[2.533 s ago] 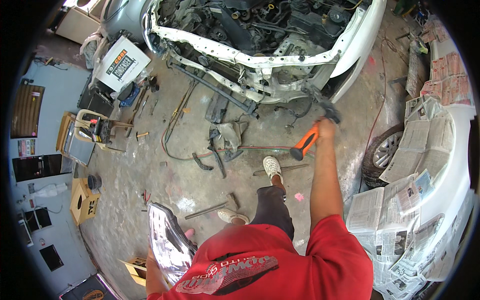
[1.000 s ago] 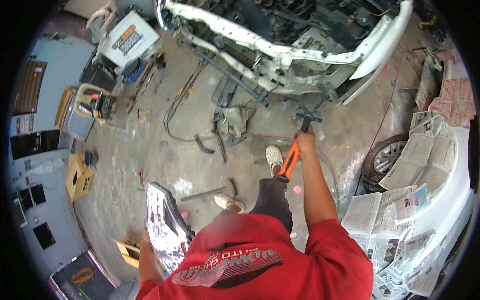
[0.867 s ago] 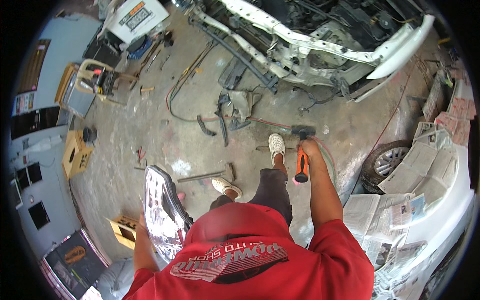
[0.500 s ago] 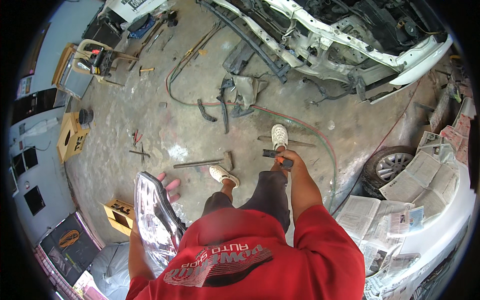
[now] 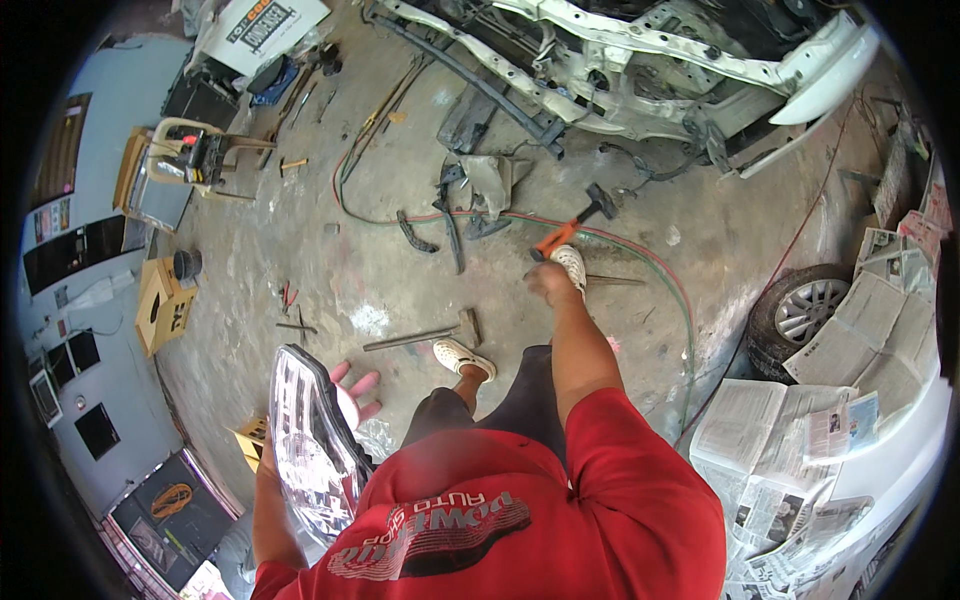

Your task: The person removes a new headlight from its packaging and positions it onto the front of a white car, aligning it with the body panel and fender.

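Note:
A car headlight [image 5: 305, 435] with a clear lens and black housing stands against my left forearm and torso. My left hand [image 5: 357, 390] supports it from behind, fingers spread beyond its edge; the palm is mostly hidden. My right hand [image 5: 548, 284] is reaching out over the floor, fingers loosened. Just past its fingertips is a hammer [image 5: 562, 238] with an orange handle and black head, the head pointing away from me. Its whole handle shows outside the hand. Whether the hammer is in the air or on the floor I cannot tell.
A sledgehammer [image 5: 415, 338] lies before my left shoe. Red and green hoses [image 5: 640, 250] curve across the concrete. Ahead stands a stripped white car front [image 5: 640, 60]. At right are a wheel [image 5: 803, 312] and newspaper-covered bodywork [image 5: 745, 425]; at left, a plastic chair [image 5: 180, 135].
My right arm has stretched forward. The hammer, gripped close to my knee before, has left the fist and lies farther out. The headlight stays at my left side.

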A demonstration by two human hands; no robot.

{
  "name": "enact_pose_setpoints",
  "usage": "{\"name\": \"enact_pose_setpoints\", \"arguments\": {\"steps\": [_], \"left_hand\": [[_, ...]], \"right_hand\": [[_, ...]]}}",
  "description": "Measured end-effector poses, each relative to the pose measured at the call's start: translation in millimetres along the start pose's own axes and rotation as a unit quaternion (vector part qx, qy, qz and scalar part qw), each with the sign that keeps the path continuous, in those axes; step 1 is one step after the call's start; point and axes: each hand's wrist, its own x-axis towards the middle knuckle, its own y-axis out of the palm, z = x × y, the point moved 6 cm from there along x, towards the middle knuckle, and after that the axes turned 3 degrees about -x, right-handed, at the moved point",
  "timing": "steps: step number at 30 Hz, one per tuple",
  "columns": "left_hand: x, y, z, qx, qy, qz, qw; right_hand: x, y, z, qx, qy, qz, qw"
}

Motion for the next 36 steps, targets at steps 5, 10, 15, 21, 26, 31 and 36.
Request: {"name": "enact_pose_setpoints", "arguments": {"steps": [5,10,15,21,26,31,36], "left_hand": [[15.9,10.4,-24.1,0.044,-0.016,0.040,0.998],[0.1,-59.4,-27.9,-0.002,0.012,-0.014,1.000],[9.1,28.1,-117.1,0.055,0.115,0.024,0.991],[12.2,138.3,-183.4,0.116,0.148,0.015,0.982],[7.4,252.7,-252.6,0.297,0.252,-0.077,0.918],[6.6,412.5,-285.3,0.474,0.357,-0.119,0.796],[59.8,545.6,-279.0,0.634,0.339,-0.071,0.692]], "right_hand": [[-27.0,38.7,-21.1,-0.646,-0.179,0.145,0.728],[-126.6,17.3,-35.8,-0.579,-0.160,0.163,0.783],[-175.6,-35.4,-27.3,-0.401,-0.175,0.187,0.879],[-321.8,-12.9,108.4,-0.297,-0.272,0.439,0.803],[-405.5,-34.0,190.1,-0.161,-0.321,0.502,0.787],[-382.8,-79.4,218.2,-0.084,-0.340,0.362,0.864],[-327.3,-137.9,211.1,0.070,-0.332,0.238,0.910]]}}
